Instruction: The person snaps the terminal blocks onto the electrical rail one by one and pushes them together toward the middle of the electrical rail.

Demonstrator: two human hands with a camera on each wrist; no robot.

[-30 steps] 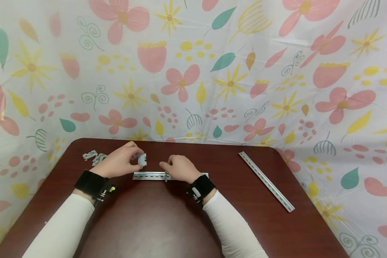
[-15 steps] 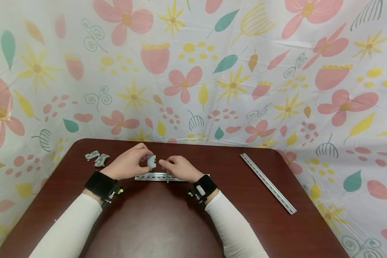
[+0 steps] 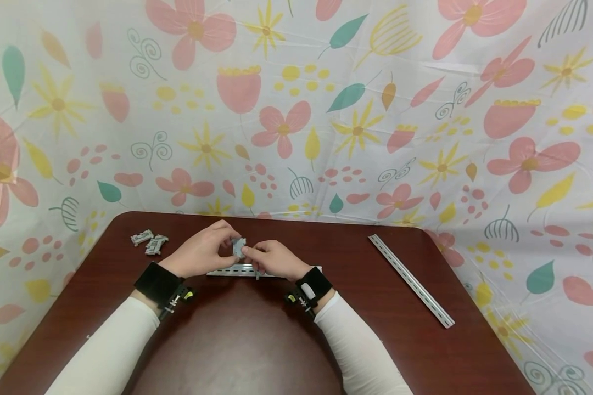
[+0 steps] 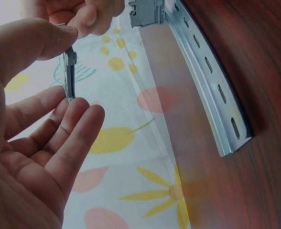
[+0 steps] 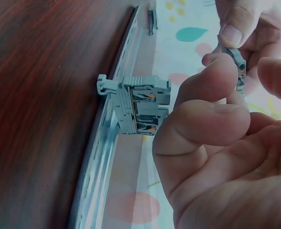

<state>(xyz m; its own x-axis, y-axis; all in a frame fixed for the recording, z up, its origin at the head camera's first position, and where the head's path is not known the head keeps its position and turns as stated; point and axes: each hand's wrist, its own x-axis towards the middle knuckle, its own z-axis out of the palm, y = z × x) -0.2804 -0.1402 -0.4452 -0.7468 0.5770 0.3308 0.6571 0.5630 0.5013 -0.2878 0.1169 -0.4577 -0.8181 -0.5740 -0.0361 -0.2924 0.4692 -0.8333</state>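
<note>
Pinches a thin gray module (image 3: 239, 248) in the left hand (image 3: 202, 251), with thumb against one end and fingertips against the other, raised over the surface (image 3: 237, 340) and nearer to its far edge than to its near one. Reaches in from the opposite side with the right hand (image 3: 279, 260), with fingers bent and thumb close against the outline of the same piece; cannot tell from these views whether gripping it, touching it or only just beside it. Leaves, in the right wrist view, a gap between right thumb and index finger, with part of the gray module visible there. Just below both hands, set roughly parallel to the far edge: a metal rail (image 3: 227, 270) with oblong slots along its length, partly hidden by the right hand. Crosswise on that rail, close under the right hand: a mounted module (image 5: 140, 107), also gray, with orange bits inside. Around both wrists: black bands (image 3: 159, 285) with small fittings, next to white sleeves (image 3: 104, 345) extending in from the near edge. Near the far left corner: two loose modules (image 3: 156, 245), lying close together. Slanting from near the far right corner down toward the right edge: a second rail (image 3: 410, 281), likewise slotted. Beyond the far edge: a hanging floral sheet (image 3: 279, 129), printed in pink, yellow and green.
</note>
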